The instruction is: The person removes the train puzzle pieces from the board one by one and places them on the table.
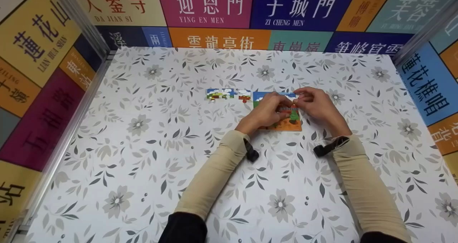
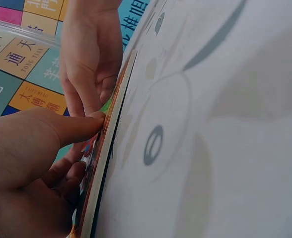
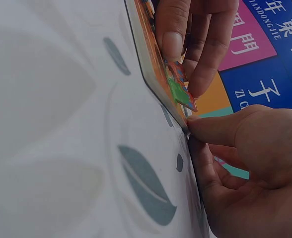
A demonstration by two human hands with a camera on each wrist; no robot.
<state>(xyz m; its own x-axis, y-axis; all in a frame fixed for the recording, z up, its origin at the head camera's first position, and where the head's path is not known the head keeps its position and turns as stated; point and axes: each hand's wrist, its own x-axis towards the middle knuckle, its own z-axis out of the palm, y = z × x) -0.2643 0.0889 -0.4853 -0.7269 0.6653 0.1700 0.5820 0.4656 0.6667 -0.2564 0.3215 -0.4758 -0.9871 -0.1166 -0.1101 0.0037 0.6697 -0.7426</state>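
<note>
A jigsaw puzzle board [image 1: 282, 125], orange in front and blue at the back, lies flat on the table. My left hand [image 1: 269, 108] is over it, pinching a tilted red, blue and green puzzle piece [image 3: 186, 97] between thumb and fingers above the board's surface. In the left wrist view, the left thumb [image 2: 84, 128] comes down at the board's near edge. At the back right corner, my right hand [image 1: 316, 102] grips the board's edge with thumb and index finger. The fingers hide much of the picture.
Loose puzzle pieces [image 1: 220, 93] and another small group of pieces [image 1: 244, 95] lie left of the board. A flower-patterned cloth [image 1: 143, 171] covers the table. Panels with lettering [image 1: 211, 6] stand behind and at both sides. Each wrist wears a black camera strap.
</note>
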